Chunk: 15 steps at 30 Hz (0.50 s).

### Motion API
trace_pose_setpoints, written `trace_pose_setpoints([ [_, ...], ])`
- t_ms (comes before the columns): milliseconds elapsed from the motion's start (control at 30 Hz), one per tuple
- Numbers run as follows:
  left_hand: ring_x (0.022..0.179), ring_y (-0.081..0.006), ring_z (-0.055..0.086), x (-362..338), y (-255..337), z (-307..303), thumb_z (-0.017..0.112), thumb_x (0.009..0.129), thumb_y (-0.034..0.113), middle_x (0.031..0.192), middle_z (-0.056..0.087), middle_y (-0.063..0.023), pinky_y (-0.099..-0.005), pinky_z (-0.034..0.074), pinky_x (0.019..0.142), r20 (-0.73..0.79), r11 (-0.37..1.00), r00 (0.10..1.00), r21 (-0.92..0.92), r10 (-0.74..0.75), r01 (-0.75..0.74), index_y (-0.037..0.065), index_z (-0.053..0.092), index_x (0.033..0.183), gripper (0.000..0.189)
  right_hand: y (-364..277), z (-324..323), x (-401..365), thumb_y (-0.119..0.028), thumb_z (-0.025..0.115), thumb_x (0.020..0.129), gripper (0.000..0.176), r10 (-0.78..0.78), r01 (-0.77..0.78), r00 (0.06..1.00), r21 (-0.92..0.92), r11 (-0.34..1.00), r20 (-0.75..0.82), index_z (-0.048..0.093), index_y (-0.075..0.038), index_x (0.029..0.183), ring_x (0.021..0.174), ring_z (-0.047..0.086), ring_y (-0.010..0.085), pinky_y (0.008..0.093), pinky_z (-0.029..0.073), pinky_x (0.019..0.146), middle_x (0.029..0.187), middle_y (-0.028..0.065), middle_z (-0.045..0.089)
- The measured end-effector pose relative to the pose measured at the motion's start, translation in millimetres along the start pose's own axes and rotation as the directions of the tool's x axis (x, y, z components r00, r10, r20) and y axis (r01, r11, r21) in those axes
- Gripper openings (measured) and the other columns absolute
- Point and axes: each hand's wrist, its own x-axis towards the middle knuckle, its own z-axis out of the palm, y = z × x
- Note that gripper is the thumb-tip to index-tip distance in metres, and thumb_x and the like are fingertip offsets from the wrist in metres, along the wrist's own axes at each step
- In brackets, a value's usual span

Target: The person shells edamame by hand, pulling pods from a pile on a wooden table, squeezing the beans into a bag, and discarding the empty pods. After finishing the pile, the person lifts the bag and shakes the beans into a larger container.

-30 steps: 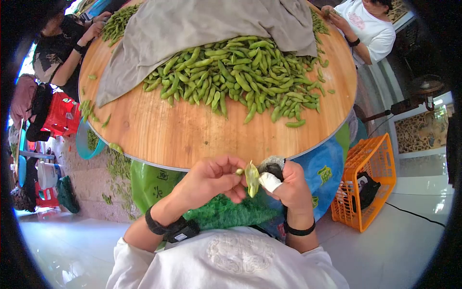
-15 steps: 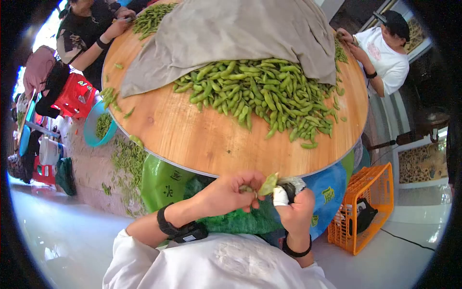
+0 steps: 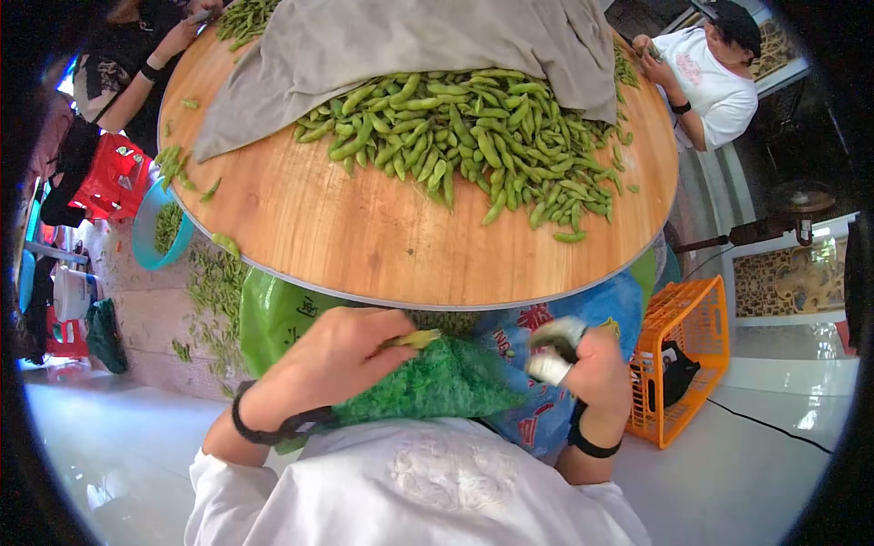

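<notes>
Here | left hand (image 3: 344, 355) pinches pod (image 3: 416, 339) | right hand (image 3: 596, 369) blurred, cannot tell grip

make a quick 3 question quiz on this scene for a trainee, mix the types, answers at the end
1. True or false: the grey cloth leaves many edamame pods uncovered.
2. What does the person's left hand hold? a) a knife b) a yellow-green pod c) a spoon
3. Fill in: the plastic crate on the floor at the right is ____ in colour.

Key: 1. true; 2. b; 3. orange
</notes>
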Motion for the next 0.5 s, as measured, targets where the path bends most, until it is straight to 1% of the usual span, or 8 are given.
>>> trace_pose_setpoints([
  [33,0.065,-0.0342,0.055,-7,-5,-4,0.063,0.076,0.014,0.069,0.055,-0.016,-0.0368,0.045,0.057,-0.022,0.999,0.999,0.026,-0.045,0.045,0.001,0.056,0.082,0.016,-1,0,-1,-0.029,0.07,0.072,0.031,-0.011,0.03,0.985,-0.111,0.993,0.172,0.062,-0.004,0.089,0.048,0.054,0.0208,0.0333,0.043,0.048,0.057,0.009,0.056],
  [67,0.065,-0.0342,0.055,-13,-10,-8,0.063,0.076,0.014,0.069,0.055,-0.016,-0.0368,0.045,0.057,-0.022,0.999,0.999,0.024,-0.045,0.046,0.001,0.056,0.082,0.016,-3,0,-2,-0.034,0.069,0.072,0.035,-0.001,0.079,0.94,-0.213,0.974,0.34,0.061,-0.004,0.089,0.047,0.054,0.0262,0.0359,0.043,0.047,0.056,0.0111,0.055],
  [100,0.066,-0.0351,0.055,-20,-13,-13,0.062,0.075,0.012,0.069,0.055,-0.0161,-0.0383,0.044,0.058,-0.1,0.982,0.99,0.15,-0.098,0.113,0.001,0.055,0.08,0.014,2,4,-4,-0.034,0.069,0.072,0.035,0.0,0.078,0.939,-0.214,0.974,0.343,0.061,-0.004,0.089,0.047,0.054,0.0262,0.0359,0.043,0.047,0.056,0.0111,0.055],
  [167,0.069,-0.0364,0.056,-37,-20,-27,0.061,0.073,0.01,0.07,0.054,-0.0165,-0.0413,0.044,0.06,-0.167,0.911,0.967,0.333,-0.195,0.241,0.001,0.053,0.076,0.012,16,16,-12,-0.041,0.063,0.074,0.039,-0.03,0.29,0.879,-0.485,0.825,0.475,0.057,-0.004,0.085,0.054,0.056,0.0353,0.0413,0.044,0.049,0.058,0.0156,0.056],
  [267,0.072,-0.0351,0.057,-69,-38,-47,0.06,0.07,0.006,0.075,0.056,-0.0169,-0.0425,0.045,0.063,-0.232,0.695,0.907,0.585,-0.351,0.418,0.003,0.056,0.079,0.01,3,15,-22,-0.04,0.062,0.074,0.038,-0.021,0.259,0.885,-0.452,0.854,0.466,0.054,-0.003,0.078,0.057,0.057,0.0369,0.0441,0.044,0.049,0.06,0.0179,0.056],
  [367,0.078,-0.0336,0.057,-97,-60,-56,0.059,0.068,0.003,0.084,0.057,-0.016,-0.0411,0.046,0.067,-0.424,0.532,0.871,0.692,-0.248,0.488,0.004,0.059,0.088,0.019,20,25,-31,-0.03,0.063,0.071,0.028,-0.065,0.246,0.928,-0.474,0.845,0.367,0.055,-0.003,0.073,0.053,0.055,0.034,0.0422,0.043,0.048,0.057,0.0153,0.054],
  [467,0.084,-0.0329,0.056,-85,-31,-50,0.059,0.068,0.002,0.095,0.056,-0.0148,-0.0398,0.047,0.072,-0.285,0.566,0.911,0.716,-0.297,0.409,0.003,0.058,0.097,0.028,31,30,-33,-0.022,0.062,0.068,0.02,-0.125,0.265,0.947,-0.5,0.825,0.295,0.055,-0.003,0.067,0.053,0.056,0.0323,0.0416,0.044,0.048,0.057,0.0147,0.054],
  [500,0.09,-0.0329,0.055,-72,-20,-47,0.059,0.071,0.004,0.1,0.056,-0.0153,-0.0388,0.047,0.075,-0.059,0.743,0.945,0.604,-0.322,0.29,0.002,0.056,0.102,0.031,31,28,-31,-0.017,0.059,0.067,0.015,-0.143,0.288,0.937,-0.469,0.835,0.32,0.054,-0.002,0.064,0.054,0.058,0.0318,0.0421,0.046,0.049,0.058,0.0153,0.055],
])
